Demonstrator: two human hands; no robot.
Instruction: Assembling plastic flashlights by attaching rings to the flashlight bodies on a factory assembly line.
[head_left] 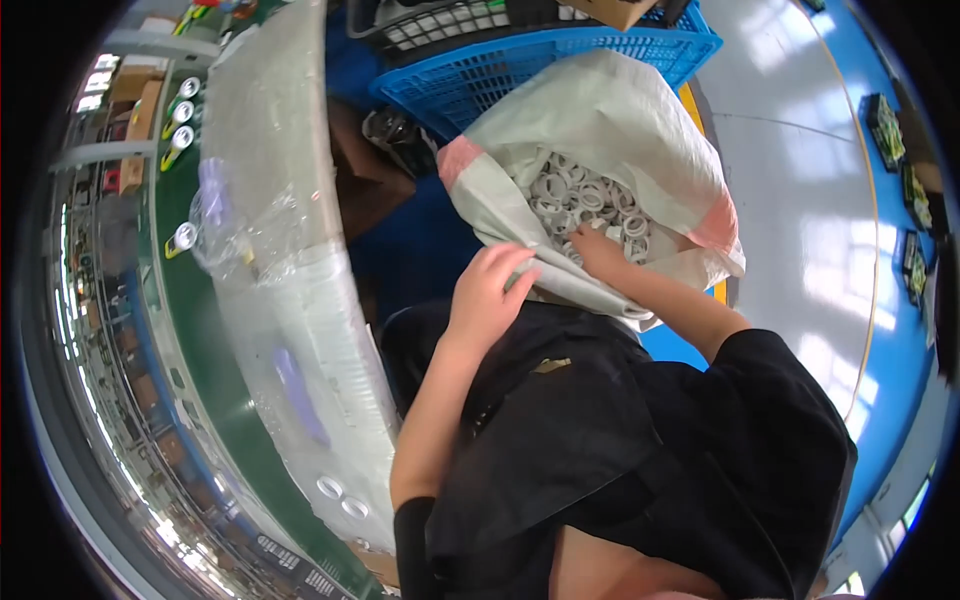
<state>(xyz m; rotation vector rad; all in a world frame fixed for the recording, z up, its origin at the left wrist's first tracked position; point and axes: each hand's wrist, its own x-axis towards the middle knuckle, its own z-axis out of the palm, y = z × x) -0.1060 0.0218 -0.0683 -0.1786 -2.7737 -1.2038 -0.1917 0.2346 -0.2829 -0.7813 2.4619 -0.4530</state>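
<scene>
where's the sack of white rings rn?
In the head view, upper centre-right: the woven sack lies open in front of the person, against the blue crate. The right hand is inside among the white rings; the left hand holds its near edge.

Both forearms are extending forward, bare. Left hand [487, 295] is curling, fingers bent in a loose grip. Right hand [597, 252] is reaching further ahead, fingers pointing down.
</scene>
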